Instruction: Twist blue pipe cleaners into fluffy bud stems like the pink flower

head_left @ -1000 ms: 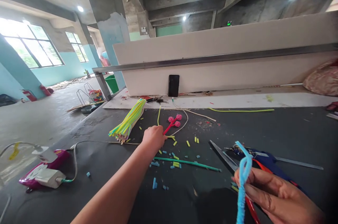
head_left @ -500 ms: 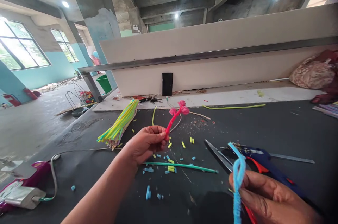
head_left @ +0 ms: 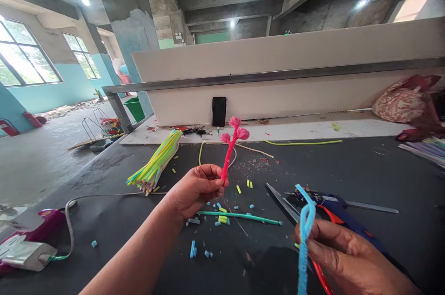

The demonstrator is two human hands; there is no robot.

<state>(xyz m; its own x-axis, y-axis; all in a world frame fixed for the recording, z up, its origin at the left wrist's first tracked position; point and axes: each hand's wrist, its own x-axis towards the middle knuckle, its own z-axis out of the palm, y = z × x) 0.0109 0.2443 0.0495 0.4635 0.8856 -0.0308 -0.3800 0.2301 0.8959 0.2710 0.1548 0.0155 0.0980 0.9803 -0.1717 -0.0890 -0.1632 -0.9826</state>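
My left hand (head_left: 205, 188) pinches the lower end of a pink pipe-cleaner stem (head_left: 229, 153) topped with several fuzzy pink balls; it stands nearly upright above the table. Between the thumb and fingers of my right hand (head_left: 344, 253) is a blue pipe cleaner (head_left: 304, 239), twisted along its length with a small loop near the top. Behind that hand lie scissors (head_left: 283, 202) with red handles, partly covered by it. A green stick (head_left: 243, 216) and short yellow and blue cut pieces (head_left: 222, 219) are scattered between my hands.
A bundle of yellow-green pipe cleaners (head_left: 156, 160) lies at the left. A dark blue glue gun (head_left: 354, 221) rests beyond the scissors. A phone (head_left: 219, 111) leans on the back board. A white plug (head_left: 29, 251) with a cable sits at left, a patterned bag (head_left: 399, 100) at back right.
My left hand has turned the pink stem, so its balls face me more fully and it stands straighter. The view has shifted slightly; my right hand still holds the blue pipe cleaner.
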